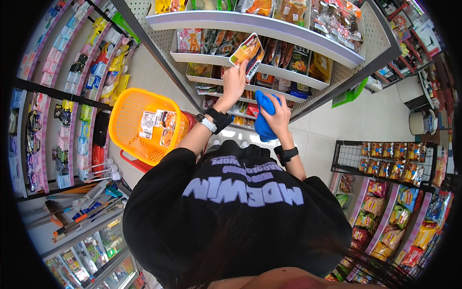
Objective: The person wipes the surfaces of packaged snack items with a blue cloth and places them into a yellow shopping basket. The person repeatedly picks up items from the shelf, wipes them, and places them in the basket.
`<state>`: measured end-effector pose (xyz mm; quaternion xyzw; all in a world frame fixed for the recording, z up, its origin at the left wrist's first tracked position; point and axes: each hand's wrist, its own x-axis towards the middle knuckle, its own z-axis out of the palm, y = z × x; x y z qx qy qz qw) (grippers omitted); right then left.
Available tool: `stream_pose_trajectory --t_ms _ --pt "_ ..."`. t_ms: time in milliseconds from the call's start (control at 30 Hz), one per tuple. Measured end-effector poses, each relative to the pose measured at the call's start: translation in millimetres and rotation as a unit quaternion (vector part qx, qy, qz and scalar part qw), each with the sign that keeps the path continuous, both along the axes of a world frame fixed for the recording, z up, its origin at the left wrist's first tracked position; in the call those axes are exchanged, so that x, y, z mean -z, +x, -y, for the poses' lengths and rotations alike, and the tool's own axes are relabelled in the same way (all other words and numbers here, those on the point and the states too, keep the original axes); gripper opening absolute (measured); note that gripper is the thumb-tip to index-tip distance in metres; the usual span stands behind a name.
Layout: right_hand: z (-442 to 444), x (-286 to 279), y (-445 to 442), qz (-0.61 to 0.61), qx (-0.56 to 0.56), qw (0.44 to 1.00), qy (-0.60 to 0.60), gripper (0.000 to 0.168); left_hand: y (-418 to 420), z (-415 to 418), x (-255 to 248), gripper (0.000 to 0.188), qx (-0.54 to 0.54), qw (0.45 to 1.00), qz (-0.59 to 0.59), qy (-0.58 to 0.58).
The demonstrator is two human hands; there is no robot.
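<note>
My left hand [234, 81] grips a snack packet [245, 50] by its lower end, thumb across the front. A second, darker packet [255, 65] shows partly behind it; whether my fingers also hold that one is hard to tell. Both are in front of the shelf rack's second tier [205, 57], where upright snack packets stand in rows. To the right, my right hand [277, 115] clutches a bunched blue cloth [265, 123], its folds hanging below my fingers. A yellow-orange plastic shopping basket [121, 124] stands left of my left arm, with several packets [148, 124] lying inside.
Red plastic [135, 163] shows beneath the basket. Shelves of packaged goods [68, 126] line the left side. On the right are a black wire rack of snack packs [393, 160] and chip-bag shelves [393, 220]. The snack rack's dark corner post [158, 54] slants past the basket.
</note>
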<state>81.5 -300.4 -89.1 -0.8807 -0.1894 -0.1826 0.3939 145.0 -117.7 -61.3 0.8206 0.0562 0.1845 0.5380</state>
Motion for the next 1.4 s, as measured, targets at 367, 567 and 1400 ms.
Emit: stream_pose_trajectory --t_ms 367,567,1400 --pt "-24 9 -10 -0.005 0.036 0.999 -0.001 0.043 17 -34 18 0.047 -0.056 0.985 0.038 0.160" --pt "-34 10 -12 -0.004 0.033 0.999 -0.026 0.044 39 -29 -20 0.039 -0.072 0.969 0.133 0.193" --pt "-26 11 -29 -0.043 0.052 0.997 -0.039 0.043 50 -10 11 0.027 -0.089 0.978 0.187 0.001"
